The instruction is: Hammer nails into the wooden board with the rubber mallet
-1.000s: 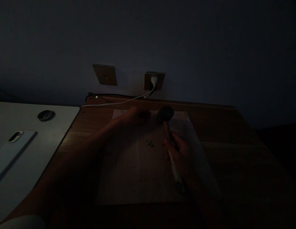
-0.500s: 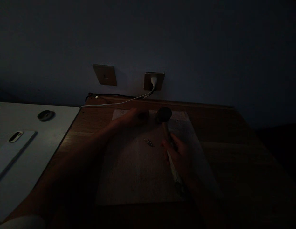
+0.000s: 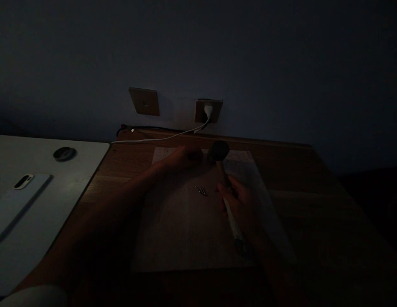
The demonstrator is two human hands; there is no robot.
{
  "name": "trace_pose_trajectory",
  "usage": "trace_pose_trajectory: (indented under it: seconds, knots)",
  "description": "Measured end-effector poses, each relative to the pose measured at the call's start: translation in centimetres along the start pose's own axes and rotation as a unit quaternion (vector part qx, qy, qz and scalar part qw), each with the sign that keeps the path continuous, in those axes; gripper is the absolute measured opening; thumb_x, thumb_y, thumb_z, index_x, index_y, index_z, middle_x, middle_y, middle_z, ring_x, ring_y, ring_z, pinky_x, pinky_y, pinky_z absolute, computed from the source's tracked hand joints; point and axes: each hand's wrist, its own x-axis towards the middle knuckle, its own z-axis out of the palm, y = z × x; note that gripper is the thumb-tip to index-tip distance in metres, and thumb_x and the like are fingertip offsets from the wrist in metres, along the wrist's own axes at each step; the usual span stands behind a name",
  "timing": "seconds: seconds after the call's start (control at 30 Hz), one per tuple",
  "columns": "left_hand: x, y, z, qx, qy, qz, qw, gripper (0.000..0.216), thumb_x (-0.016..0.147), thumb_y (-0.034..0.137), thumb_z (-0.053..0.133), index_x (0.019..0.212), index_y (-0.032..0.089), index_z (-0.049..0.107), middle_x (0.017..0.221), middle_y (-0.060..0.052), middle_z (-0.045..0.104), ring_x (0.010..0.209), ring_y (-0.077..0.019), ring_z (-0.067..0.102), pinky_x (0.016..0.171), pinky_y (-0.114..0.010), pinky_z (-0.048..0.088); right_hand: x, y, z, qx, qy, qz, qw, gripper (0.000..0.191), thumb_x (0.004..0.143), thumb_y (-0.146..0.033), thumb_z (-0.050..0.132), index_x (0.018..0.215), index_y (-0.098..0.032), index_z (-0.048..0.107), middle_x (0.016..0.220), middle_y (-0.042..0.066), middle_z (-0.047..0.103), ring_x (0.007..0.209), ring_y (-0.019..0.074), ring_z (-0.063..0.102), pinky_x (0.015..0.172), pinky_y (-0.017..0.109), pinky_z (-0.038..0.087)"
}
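The scene is very dim. My right hand (image 3: 238,202) is wrapped round the pale handle of a hammer (image 3: 220,152), whose dark head hangs just right of my left fingertips. My left hand (image 3: 184,157) rests at the far edge of a pale wooden board (image 3: 185,230), fingers pinched together; what they hold is too dark to make out. A few loose nails (image 3: 201,190) lie on the board between my hands.
The board lies on a brown wooden desk (image 3: 313,213). A white table (image 3: 41,204) adjoins on the left with a phone (image 3: 15,198) and a dark round object (image 3: 64,154). A white cable (image 3: 166,137) runs to a wall socket (image 3: 208,111); a switch plate (image 3: 144,101) sits left of it.
The hammer head has come down slightly and moved left, closer to my left fingertips. The view has shifted a little. My left hand stays at the board's far edge.
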Motion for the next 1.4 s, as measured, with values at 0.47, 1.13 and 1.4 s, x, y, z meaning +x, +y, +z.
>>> trace_pose_trajectory:
  seconds: [0.47, 1.13, 1.4]
  knots:
    - [-0.2, -0.6, 0.3, -0.04, 0.047, -0.011, 0.998, 0.054, 0.078, 0.023, 0.075, 0.129, 0.015, 0.059, 0.104, -0.007, 0.078, 0.091, -0.0215, 0.075, 0.078, -0.028, 0.056, 0.9, 0.4, 1.4, -0.014, -0.04, -0.035, 0.999, 0.036, 0.089, -0.055, 0.062, 0.1, -0.021, 0.063, 0.048, -0.008, 0.051, 0.037, 0.0109, 0.045, 0.036, 0.021, 0.037]
    - [-1.6, 5.5, -5.1, 0.232, -0.141, 0.017, 0.962, 0.012, 0.084, 0.019, 0.067, 0.095, 0.018, 0.07, 0.097, -0.005, 0.075, 0.082, -0.0191, 0.069, 0.07, -0.028, 0.049, 1.0, 1.4, 1.5, -0.031, -0.01, -0.022, 0.999, 0.047, 0.088, -0.058, 0.063, 0.113, -0.019, 0.067, 0.054, -0.005, 0.058, 0.041, 0.0147, 0.052, 0.038, 0.025, 0.041]
    - [-4.6, 10.7, 1.7, 0.398, -0.169, 0.133, 0.892, 0.021, 0.085, 0.014, 0.072, 0.106, 0.014, 0.072, 0.099, -0.011, 0.077, 0.084, -0.0249, 0.074, 0.068, -0.034, 0.052, 1.4, 1.7, 0.7, -0.021, 0.035, -0.107, 0.993, 0.035, 0.089, -0.048, 0.064, 0.109, -0.021, 0.074, 0.092, 0.006, 0.076, 0.082, 0.0238, 0.07, 0.069, 0.032, 0.055]
